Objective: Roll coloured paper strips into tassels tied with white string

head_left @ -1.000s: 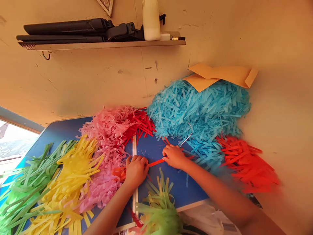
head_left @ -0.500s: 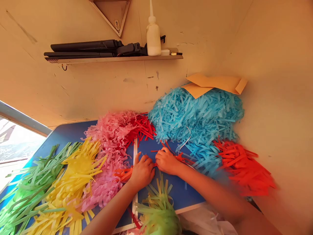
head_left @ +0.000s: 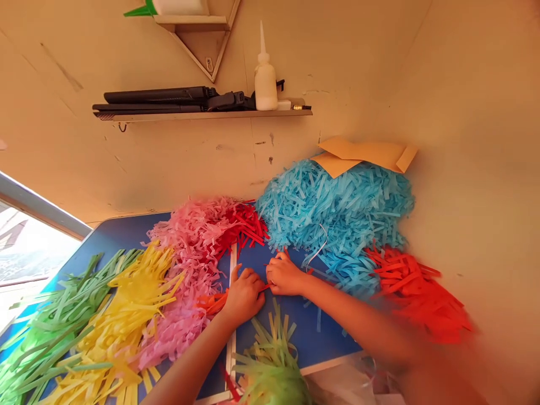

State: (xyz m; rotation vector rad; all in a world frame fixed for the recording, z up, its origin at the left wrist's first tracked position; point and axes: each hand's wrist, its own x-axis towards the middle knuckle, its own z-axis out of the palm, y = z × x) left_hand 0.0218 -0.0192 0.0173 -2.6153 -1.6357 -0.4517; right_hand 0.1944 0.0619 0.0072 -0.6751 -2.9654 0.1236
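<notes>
My left hand (head_left: pixel 245 295) and my right hand (head_left: pixel 285 274) are close together over the blue table (head_left: pixel 270 320). Both have their fingers closed on a thin red paper strip (head_left: pixel 265 287) that spans the small gap between them. Orange-red paper strips (head_left: pixel 212 304) stick out beside my left wrist, against the pink and lilac shredded paper (head_left: pixel 198 270). Just below the hands lies a tuft of yellow-green paper strips (head_left: pixel 276 360). Beyond my right hand, a thin white string (head_left: pixel 318 250) curls against the light blue shredded paper (head_left: pixel 337 208).
Yellow strips (head_left: pixel 126 315) and green strips (head_left: pixel 63 320) cover the table's left side. Red strips (head_left: pixel 417 287) lie at the right by the wall. Folded brown paper (head_left: pixel 367 152) rests on the blue heap. A wall shelf (head_left: pixel 202 117) holds a white nozzle bottle (head_left: pixel 265 84) and black gear.
The view has tilted up slightly, showing more of the upper shelf. Fewer red strips show around my right hand. Both hands stay close together on the red strip.
</notes>
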